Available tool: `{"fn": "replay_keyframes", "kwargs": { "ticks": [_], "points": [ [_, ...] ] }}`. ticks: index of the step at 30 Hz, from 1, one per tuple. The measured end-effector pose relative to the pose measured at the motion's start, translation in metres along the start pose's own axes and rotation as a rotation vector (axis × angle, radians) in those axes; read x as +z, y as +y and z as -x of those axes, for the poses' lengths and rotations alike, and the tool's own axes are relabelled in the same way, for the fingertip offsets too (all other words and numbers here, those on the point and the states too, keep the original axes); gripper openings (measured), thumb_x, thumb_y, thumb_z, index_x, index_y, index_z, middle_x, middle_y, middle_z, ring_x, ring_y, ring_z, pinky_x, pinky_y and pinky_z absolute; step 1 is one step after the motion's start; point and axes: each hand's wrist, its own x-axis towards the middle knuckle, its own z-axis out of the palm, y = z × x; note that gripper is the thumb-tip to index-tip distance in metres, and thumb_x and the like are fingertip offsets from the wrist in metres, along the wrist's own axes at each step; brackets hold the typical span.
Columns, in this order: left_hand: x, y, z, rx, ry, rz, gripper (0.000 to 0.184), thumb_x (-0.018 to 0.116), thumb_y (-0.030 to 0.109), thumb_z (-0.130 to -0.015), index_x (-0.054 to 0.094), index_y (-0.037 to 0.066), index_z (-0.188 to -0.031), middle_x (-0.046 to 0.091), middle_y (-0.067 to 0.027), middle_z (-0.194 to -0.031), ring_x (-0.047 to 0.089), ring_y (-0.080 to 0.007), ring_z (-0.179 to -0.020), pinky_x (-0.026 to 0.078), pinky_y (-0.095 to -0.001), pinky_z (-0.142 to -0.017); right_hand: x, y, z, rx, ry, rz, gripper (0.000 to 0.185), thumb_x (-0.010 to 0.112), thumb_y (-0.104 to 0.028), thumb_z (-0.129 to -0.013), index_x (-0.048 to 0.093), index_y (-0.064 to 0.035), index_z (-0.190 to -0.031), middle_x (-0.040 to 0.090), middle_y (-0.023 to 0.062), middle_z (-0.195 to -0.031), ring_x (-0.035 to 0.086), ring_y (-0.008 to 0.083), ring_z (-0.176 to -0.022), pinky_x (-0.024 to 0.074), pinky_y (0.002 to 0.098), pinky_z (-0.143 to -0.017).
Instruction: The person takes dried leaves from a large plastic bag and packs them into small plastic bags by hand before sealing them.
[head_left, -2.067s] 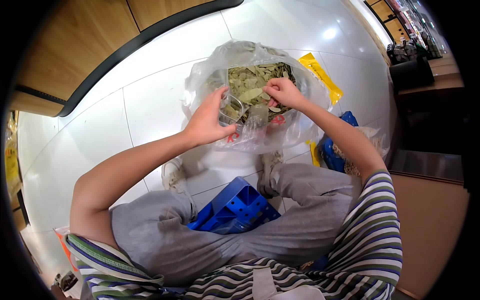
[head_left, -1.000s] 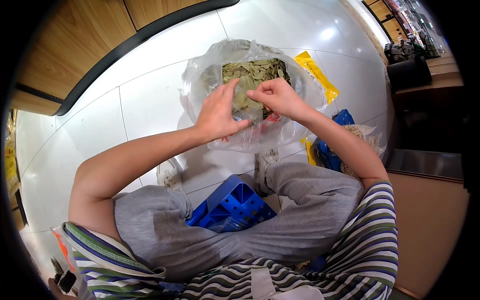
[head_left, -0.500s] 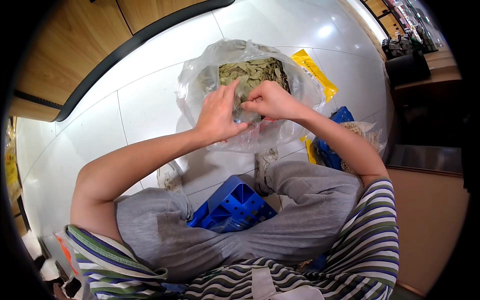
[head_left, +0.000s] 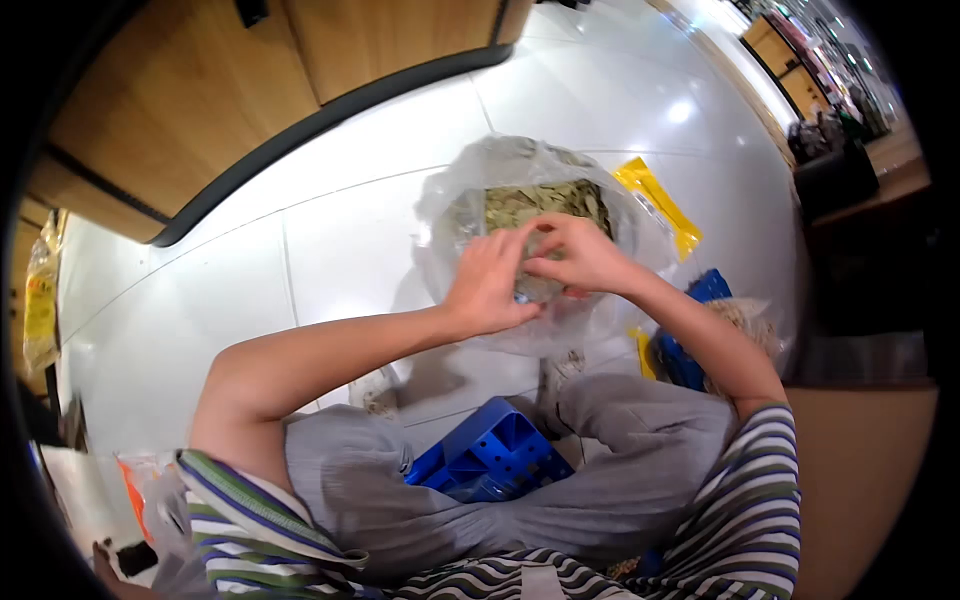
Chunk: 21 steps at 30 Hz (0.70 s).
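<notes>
A large clear plastic bag (head_left: pixel 450 190) stands open on the floor, with dried leaves (head_left: pixel 545 200) inside that look like bay leaves. Over its near side, my left hand (head_left: pixel 488 285) curves around a smaller clear plastic bag (head_left: pixel 543 288), its thumb spread away from the fingers. My right hand (head_left: pixel 580 255) meets it from the other side, thumb and index finger bent into a pinch at the small bag's upper part. The fingertips of both hands come close together. Blur and glossy plastic partly hide what lies between them.
A blue plastic stool or crate (head_left: pixel 490 450) sits between my legs. Right of the large bag are a yellow packet (head_left: pixel 660 205), a blue basket (head_left: pixel 685 350) and a bag of pale pieces (head_left: pixel 745 320). Wooden cabinets (head_left: pixel 200 110) line the upper left.
The view has shifted, so everything appears lower and further right. My hands have drawn closer together, with the right fingertips now near the left ones.
</notes>
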Motion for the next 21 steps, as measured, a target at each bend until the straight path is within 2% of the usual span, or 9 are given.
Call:
{"fn": "replay_keyframes", "kwargs": {
  "ticks": [1,4,7,9,11,14,18,19,21],
  "points": [
    [-0.003,-0.002,0.002,-0.026,-0.001,-0.016,0.097,0.083,0.03,-0.062,0.036,0.002,-0.142,0.055,-0.0174,-0.112,0.053,-0.0366,-0.108,0.042,-0.0477,-0.093,-0.007,-0.007,0.002,0.053,0.024,-0.024,0.027,0.075,-0.024,-0.08,0.075,0.002,-0.089,0.06,0.0207,-0.127,0.066,0.032,-0.104,0.0512,0.0418,-0.091],
    [-0.005,-0.001,-0.001,0.035,0.035,0.092,0.097,0.082,0.031,-0.062,0.036,0.003,-0.143,0.054,-0.0182,-0.116,0.052,-0.0379,-0.11,0.041,-0.0479,-0.093,-0.002,0.008,-0.002,-0.115,0.127,0.104,0.026,0.076,-0.025,-0.079,0.077,-0.0012,-0.09,0.062,0.0205,-0.127,0.068,0.0368,-0.1,0.052,0.0419,-0.091],
    [-0.003,0.002,-0.001,0.092,0.034,0.075,0.101,0.081,0.034,-0.063,0.033,0.003,-0.146,0.052,-0.0194,-0.119,0.05,-0.039,-0.113,0.038,-0.0487,-0.098,0.013,0.014,-0.002,-0.133,0.057,0.021,0.021,0.073,-0.017,-0.08,0.077,-0.0077,-0.098,0.066,0.0181,-0.113,0.066,0.0353,-0.103,0.052,0.0415,-0.09],
    [0.0,0.0,0.005,0.036,-0.005,0.076,0.102,0.081,0.035,-0.063,0.032,0.003,-0.146,0.052,-0.0197,-0.12,0.049,-0.0392,-0.115,0.036,-0.0487,-0.1,0.0,-0.008,-0.001,-0.032,-0.081,0.016,0.02,0.073,-0.015,-0.08,0.075,-0.0027,-0.095,0.067,0.0186,-0.111,0.067,0.0334,-0.101,0.0522,0.0391,-0.089],
    [-0.005,-0.004,0.006,0.025,0.021,0.09,0.1,0.081,0.035,-0.064,0.032,0.002,-0.145,0.052,-0.0198,-0.119,0.049,-0.0395,-0.113,0.036,-0.0485,-0.099,-0.009,-0.014,0.0,-0.037,-0.061,-0.006,0.02,0.074,-0.015,-0.08,0.075,-0.0006,-0.094,0.067,0.0179,-0.113,0.068,0.0333,-0.1,0.0522,0.038,-0.089],
    [-0.005,-0.005,0.007,0.079,0.109,0.117,0.097,0.082,0.035,-0.065,0.033,0.001,-0.143,0.052,-0.0201,-0.115,0.05,-0.0401,-0.106,0.039,-0.0484,-0.094,-0.006,-0.009,0.001,-0.1,0.162,0.042,0.02,0.071,-0.014,-0.083,0.074,-0.0002,-0.097,0.062,0.0205,-0.124,0.065,0.0352,-0.109,0.0498,0.0386,-0.094],
    [-0.018,-0.002,0.007,0.083,0.083,0.104,0.099,0.082,0.035,-0.066,0.032,0.001,-0.145,0.053,-0.0208,-0.113,0.051,-0.04,-0.105,0.04,-0.0479,-0.092,0.001,-0.013,0.003,-0.173,-0.063,-0.068,0.026,0.06,-0.017,-0.094,0.071,-0.0019,-0.112,0.051,0.0227,-0.138,0.052,0.0388,-0.128,0.0413,0.0425,-0.106],
    [-0.021,-0.003,0.008,0.043,0.033,0.111,0.099,0.082,0.035,-0.066,0.032,0.001,-0.145,0.053,-0.0209,-0.113,0.052,-0.0398,-0.105,0.041,-0.0476,-0.092,-0.002,-0.015,0.003,-0.21,-0.04,-0.07,0.027,0.06,-0.019,-0.095,0.071,-0.0023,-0.113,0.051,0.0217,-0.139,0.051,0.0374,-0.13,0.0414,0.042,-0.106],
    [-0.013,-0.015,0.012,-0.011,0.068,0.115,0.101,0.081,0.037,-0.066,0.031,0.002,-0.146,0.053,-0.022,-0.12,0.052,-0.0401,-0.114,0.04,-0.0477,-0.098,-0.006,0.01,0.002,-0.131,0.115,-0.3,0.026,0.059,-0.022,-0.098,0.071,-0.0002,-0.106,0.059,0.0167,-0.132,0.057,0.0244,-0.12,0.0458,0.0345,-0.098]
  ]
}}
